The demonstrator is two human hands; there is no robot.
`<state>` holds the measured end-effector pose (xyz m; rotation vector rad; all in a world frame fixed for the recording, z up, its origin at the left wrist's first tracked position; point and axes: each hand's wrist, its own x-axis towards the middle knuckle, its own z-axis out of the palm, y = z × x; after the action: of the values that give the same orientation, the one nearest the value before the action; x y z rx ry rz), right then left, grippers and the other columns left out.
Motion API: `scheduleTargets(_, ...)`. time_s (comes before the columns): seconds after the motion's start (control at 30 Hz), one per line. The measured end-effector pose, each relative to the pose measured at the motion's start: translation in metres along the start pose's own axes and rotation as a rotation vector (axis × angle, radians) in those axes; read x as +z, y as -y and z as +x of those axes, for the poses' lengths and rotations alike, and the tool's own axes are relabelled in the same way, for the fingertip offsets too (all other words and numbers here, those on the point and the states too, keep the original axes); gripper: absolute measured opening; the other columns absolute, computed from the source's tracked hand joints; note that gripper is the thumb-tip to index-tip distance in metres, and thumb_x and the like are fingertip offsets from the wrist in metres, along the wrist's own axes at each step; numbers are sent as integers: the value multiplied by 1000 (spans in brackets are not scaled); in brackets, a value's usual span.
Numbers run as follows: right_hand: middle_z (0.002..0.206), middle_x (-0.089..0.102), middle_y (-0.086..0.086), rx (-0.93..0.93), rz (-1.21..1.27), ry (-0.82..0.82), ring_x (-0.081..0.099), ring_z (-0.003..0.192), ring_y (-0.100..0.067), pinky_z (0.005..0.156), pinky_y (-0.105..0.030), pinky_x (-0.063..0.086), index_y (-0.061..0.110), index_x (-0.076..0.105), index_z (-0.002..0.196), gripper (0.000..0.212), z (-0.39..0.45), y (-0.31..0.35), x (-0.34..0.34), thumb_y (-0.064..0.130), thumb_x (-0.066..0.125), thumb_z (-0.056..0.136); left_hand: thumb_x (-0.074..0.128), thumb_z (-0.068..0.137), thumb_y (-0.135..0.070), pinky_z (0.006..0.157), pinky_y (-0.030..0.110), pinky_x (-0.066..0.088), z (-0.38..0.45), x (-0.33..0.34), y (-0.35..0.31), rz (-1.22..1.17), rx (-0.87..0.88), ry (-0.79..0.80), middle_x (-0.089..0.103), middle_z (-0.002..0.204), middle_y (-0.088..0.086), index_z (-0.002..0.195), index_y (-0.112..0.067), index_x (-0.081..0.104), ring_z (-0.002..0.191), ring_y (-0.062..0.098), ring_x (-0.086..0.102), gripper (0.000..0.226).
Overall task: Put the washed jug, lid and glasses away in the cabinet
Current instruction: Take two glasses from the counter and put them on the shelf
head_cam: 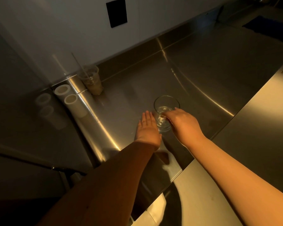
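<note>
A clear drinking glass (164,110) stands upright on the stainless steel counter (194,75), near the middle of the view. My right hand (183,124) wraps around its right side, fingers closed on the lower wall. My left hand (147,128) is flat with fingers straight and together, just left of the glass, close to its base; contact with it is unclear. No jug or lid shows.
A plastic takeaway cup (93,80) with a straw and brownish drink stands at the back left by the wall. Two white tubes (67,97) lie beside a steel cylinder there. A dark blue cloth (271,28) lies far right. The counter's front edge runs diagonally at right.
</note>
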<state>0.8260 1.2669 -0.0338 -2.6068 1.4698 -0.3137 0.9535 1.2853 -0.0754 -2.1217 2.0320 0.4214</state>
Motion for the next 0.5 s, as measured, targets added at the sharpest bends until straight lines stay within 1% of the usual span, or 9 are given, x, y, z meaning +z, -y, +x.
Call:
scheduleTargets(0.1, 120, 62, -7, -15, 9, -17, 54, 115, -25, 95, -38, 45, 18, 57, 124, 37, -1, -2, 3, 13, 58, 87, 40, 95, -41, 116, 40, 2, 0, 1, 0, -7, -5, -2, -17, 153, 19, 142, 2, -17, 142, 31, -12, 86)
scheduleTargets(0.17, 128, 56, -7, -29, 76, -110, 49, 120, -25, 96, -37, 45, 15, 52, 130, 49, -7, -3, 8, 13, 65, 83, 40, 95, -42, 116, 40, 2, 0, 1, 0, -6, -4, -2, -17, 153, 19, 142, 2, -17, 142, 32, -12, 86)
scheduleTargets(0.2, 135, 49, -7, -6, 134, -172, 43, 126, -25, 100, -36, 42, 14, 46, 135, 58, -10, -3, 12, 14, 67, 81, 40, 95, -42, 115, 40, 2, 0, 1, 0, -5, -2, 0, -17, 153, 19, 142, 2, -17, 142, 32, -12, 86)
scheduleTargets(0.27, 147, 32, -8, 114, 271, -272, 29, 136, -23, 109, -33, 30, 11, 31, 144, 76, -15, -3, 21, 21, 71, 79, 41, 95, -41, 115, 40, 2, 0, 1, 0, -8, -1, 6, -17, 153, 19, 142, 1, -17, 142, 31, -12, 86)
scheduleTargets(0.33, 152, 23, -10, 224, 399, -287, 21, 140, -22, 113, -32, 23, 8, 21, 147, 90, -14, -3, 33, 25, 74, 77, 41, 95, -40, 115, 39, 1, 0, 1, 2, -28, -5, 4, -17, 154, 18, 143, 1, -17, 142, 30, -12, 85)
scheduleTargets(0.4, 153, 21, -11, 283, 491, -259, 21, 140, -20, 113, -30, 24, 8, 13, 148, 98, -10, -4, 44, 26, 76, 76, 39, 96, -39, 115, 39, 0, 1, 1, 3, -47, -6, -5, -17, 154, 17, 143, 0, -16, 143, 29, -12, 83)
scheduleTargets(0.47, 153, 22, -8, 317, 544, -259, 25, 139, -19, 107, -22, 26, 15, 6, 149, 102, -5, -7, 53, 29, 76, 76, 38, 96, -39, 116, 38, 0, 1, 0, 2, -52, -4, -2, -17, 154, 17, 143, 0, -16, 143, 29, -13, 82)
scheduleTargets(0.5, 153, 22, -8, 331, 565, -271, 27, 138, -19, 104, -21, 27, 18, 4, 150, 104, -2, -8, 57, 30, 76, 76, 39, 96, -38, 116, 38, 1, 0, -2, 1, -47, -4, -1, -17, 154, 17, 143, 0, -16, 143, 29, -12, 82)
